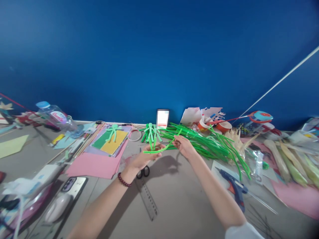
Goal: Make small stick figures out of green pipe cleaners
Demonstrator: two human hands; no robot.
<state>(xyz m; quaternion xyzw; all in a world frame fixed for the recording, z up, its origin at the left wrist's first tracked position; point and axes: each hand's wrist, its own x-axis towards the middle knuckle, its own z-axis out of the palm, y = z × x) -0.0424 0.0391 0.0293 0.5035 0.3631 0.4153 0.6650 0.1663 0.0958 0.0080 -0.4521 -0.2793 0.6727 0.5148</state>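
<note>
My left hand is closed on a bright green pipe cleaner above the middle of the table. That pipe cleaner bends upward to the right, where my right hand pinches its other end between thumb and fingers. Short green upright lengths also show at my left fingers; whether they belong to the same piece I cannot tell. Just behind my left hand stand pale green pipe-cleaner figures. A large bundle of green pipe cleaners lies behind and right of my right hand.
Scissors and a clear ruler lie below my left hand. To the left are pink paper, another green figure, a phone and a plastic bottle. A blue glue gun and corn husks lie right.
</note>
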